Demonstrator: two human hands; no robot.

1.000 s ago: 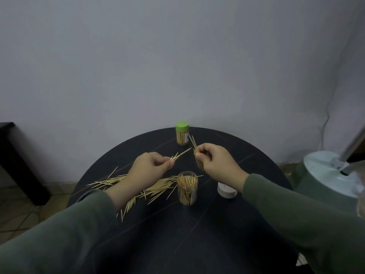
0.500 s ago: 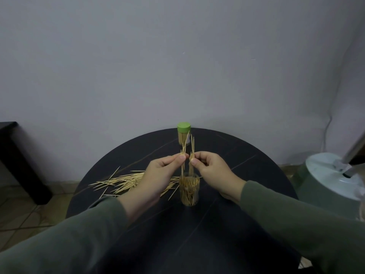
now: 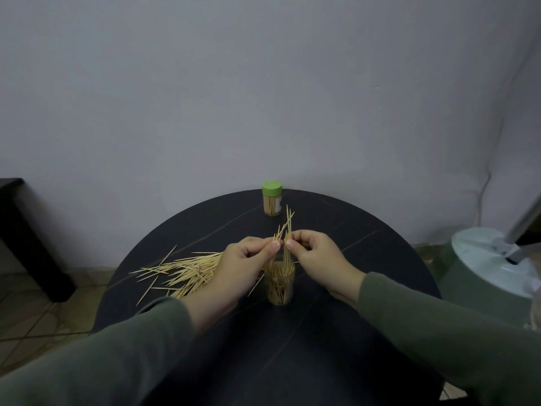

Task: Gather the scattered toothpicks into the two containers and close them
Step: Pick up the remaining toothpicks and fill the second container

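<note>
Since a moment ago the held toothpicks [image 3: 285, 230] tilted; left hand [image 3: 248, 259] and right hand [image 3: 316, 256] pinch them above the open clear container [image 3: 279, 284] mid-tabletop.

Home room: round table [image 3: 380, 259], tiled floor [image 3: 35, 312].

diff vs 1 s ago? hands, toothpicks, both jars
Both hands came together above the open clear jar. The left hand and right hand, each pinching thin wooden toothpicks, turned them upright with the lower ends in the jar mouth. The white lid is now hidden behind the right arm.

Unchanged: green-lidded jar at the back, scattered toothpick pile on the round black table.
</note>
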